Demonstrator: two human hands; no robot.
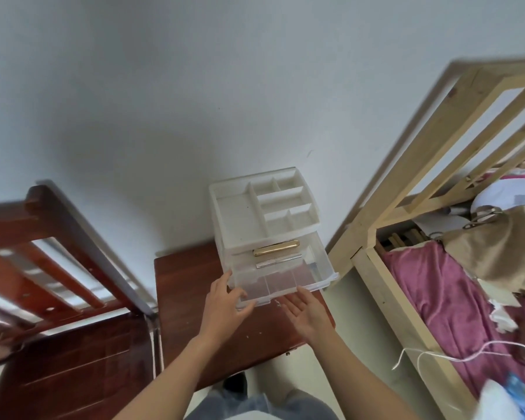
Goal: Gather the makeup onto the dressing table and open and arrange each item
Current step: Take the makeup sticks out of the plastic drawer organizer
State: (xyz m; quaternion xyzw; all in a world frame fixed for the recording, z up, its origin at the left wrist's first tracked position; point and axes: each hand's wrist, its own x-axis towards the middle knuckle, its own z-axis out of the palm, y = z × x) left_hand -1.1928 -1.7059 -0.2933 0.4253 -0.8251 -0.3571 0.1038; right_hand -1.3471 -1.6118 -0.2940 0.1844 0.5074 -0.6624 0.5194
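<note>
Left hand (228, 301): grasps the front left corner of the drawer (288, 275), thumb along the corner's side, fingers curled under the front edge.

Right hand (304, 310): released, palm up, fingers straight, just below the drawer's front edge at its 5 o'clock side; whether it touches cannot be told.

Drawer: clear plastic, pulled out of the organizer (240, 213) toward 6 o'clock, with dividers in its front part.

Contents, both at the rear of the drawer, lying crosswise:
- gold tube (276, 247), half under the organizer's top;
- silver tube (279, 262), just in front of the gold one.
No brand or writing can be read on either.

Organizer: white plastic, top tray split into several compartments, no label legible. It stands on the dark wooden table (191, 316) by the white wall.

At 9 o'clock: dark wooden slatted frame (46, 253).

At 3 o'clock: pale wooden bed frame (406, 189), purple sheet (437, 301), beige bag (503, 250); a white cord (467, 353) lies near 4 o'clock.
</note>
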